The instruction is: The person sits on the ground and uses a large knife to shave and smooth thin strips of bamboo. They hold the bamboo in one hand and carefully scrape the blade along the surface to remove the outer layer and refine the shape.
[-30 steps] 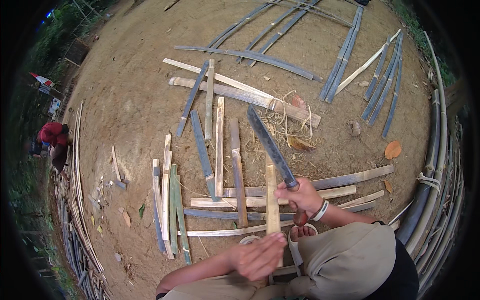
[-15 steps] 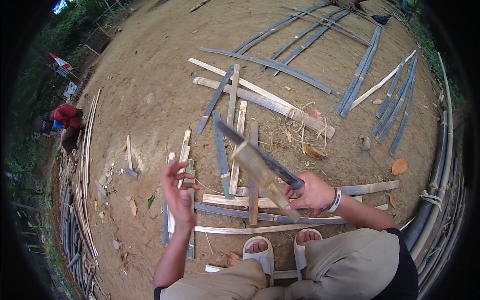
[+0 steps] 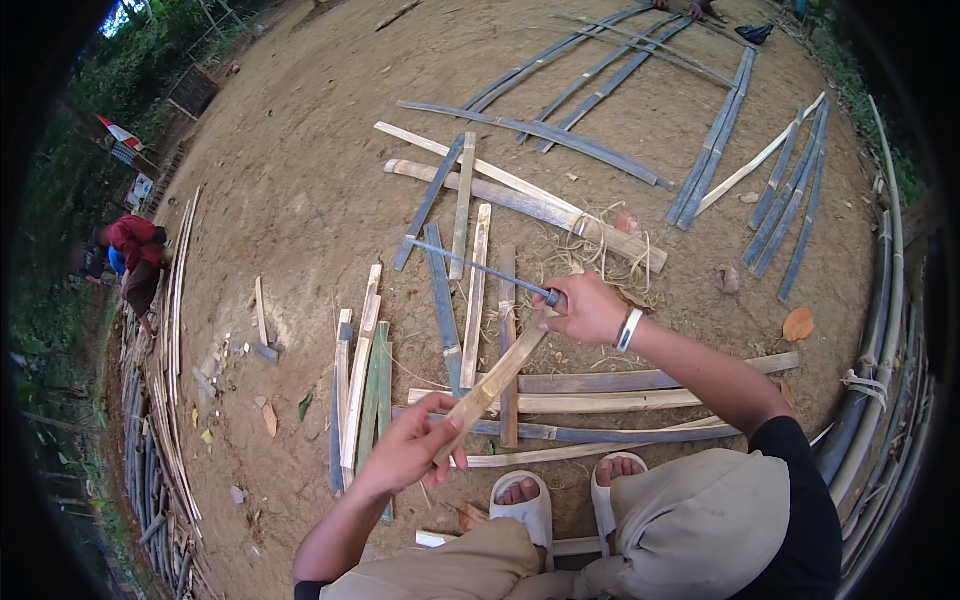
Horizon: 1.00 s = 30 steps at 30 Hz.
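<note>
Head view: the left hand has moved from an open, raised position clear of the work to a grip on the lower end of a bamboo strip; its thumb and fingers are closed around that end. The right hand is closed around the handle of a long knife, whose blade has swung from crossing the strip to pointing left, seen nearly edge-on. The strip slants between the two hands, above the ground, with its upper end just at the right fingers; whether these also grip it cannot be told. In effect, the left hand now supports the strip, so the right hand appears freer to guide the knife. Below the strip, pale strips and a dark strip lie across the soil in front of the sandals; curled shavings lie beyond the right hand. Containers: a dark crate stands at upper left, and a black item, possibly a bag, lies at upper right; the contents of either cannot be seen.
</note>
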Motion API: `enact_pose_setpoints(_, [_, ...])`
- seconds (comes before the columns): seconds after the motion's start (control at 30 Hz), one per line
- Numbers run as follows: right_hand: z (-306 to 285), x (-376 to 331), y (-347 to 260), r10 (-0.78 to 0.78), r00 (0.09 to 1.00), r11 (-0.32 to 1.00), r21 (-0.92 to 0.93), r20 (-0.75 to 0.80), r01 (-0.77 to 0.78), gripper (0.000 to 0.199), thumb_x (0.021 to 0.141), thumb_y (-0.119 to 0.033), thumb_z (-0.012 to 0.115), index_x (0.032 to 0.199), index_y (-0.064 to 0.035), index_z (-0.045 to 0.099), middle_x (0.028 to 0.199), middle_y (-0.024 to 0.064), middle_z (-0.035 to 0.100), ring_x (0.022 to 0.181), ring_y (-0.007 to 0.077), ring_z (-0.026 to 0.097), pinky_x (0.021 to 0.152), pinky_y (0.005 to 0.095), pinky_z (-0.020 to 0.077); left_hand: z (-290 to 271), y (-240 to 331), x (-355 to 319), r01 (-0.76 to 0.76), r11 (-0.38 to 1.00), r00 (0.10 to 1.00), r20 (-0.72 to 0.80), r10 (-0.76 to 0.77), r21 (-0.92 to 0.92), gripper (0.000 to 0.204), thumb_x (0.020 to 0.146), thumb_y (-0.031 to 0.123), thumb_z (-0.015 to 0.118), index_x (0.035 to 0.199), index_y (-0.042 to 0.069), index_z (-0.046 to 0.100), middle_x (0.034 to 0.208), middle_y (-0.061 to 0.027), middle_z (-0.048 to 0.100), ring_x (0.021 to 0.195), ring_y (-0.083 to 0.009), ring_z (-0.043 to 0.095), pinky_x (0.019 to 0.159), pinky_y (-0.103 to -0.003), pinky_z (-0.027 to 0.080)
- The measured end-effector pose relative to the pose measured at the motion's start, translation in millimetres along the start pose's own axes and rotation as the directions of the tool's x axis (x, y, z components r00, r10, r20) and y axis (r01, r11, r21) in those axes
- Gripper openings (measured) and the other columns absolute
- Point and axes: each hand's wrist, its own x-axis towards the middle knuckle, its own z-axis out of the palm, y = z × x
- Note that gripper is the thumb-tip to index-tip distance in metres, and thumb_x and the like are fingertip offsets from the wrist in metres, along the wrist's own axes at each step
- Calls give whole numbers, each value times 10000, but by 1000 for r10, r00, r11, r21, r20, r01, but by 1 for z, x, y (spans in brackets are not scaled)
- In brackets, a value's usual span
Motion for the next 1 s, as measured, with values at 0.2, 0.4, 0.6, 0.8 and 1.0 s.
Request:
enact_pose_setpoints(0.2, [14,-75,-21,100,995,994,-47,-15,-101,444,961,-448,540,852,-24,615,625,174,595,568,374,598,559,480,469,29,-34,6,113,978,991,-47,-122,-175,257,1013,209,533,1209,47,490,628,-46,581,442,-73,417,381,-228,317])
enact_pose_setpoints(0.4, [39,-123,-37,98,969,985,-162,226,-61,518,1005,-502,431,883,-27,598,652,208,632,619,427,631,586,531,494,54,-32,2,289,874,955,52,-293,-391,262,1033,228,487,1239,68,502,598,-57,514,374,-88,363,333,-244,280])
enact_pose_setpoints(0.6, [22,-133,-56,57,953,995,-90,299,-32,500,997,-498,453,888,-33,602,659,210,637,637,438,633,608,529,510,56,18,-27,453,868,890,170,-424,-203,242,1041,232,446,1213,66,484,613,-69,526,371,-100,385,314,-274,405])
enact_pose_setpoints(0.8, [26,-136,-9,179,975,963,-225,134,-146,508,989,-490,471,829,-33,621,626,202,622,619,434,631,607,519,516,81,11,-22,434,898,898,105,-427,-63,311,1060,312,375,1125,29,485,580,-49,440,381,-129,407,391,-312,526])
enact_pose_setpoints(1.0, [9,-133,-27,111,965,973,-224,237,-57,535,990,-513,448,799,-46,626,621,200,613,622,422,638,591,520,509,95,17,-20,419,891,907,119,-404,-175,248,1045,252,411,1146,29,451,582,-28,435,457,-119,450,376,-336,528])
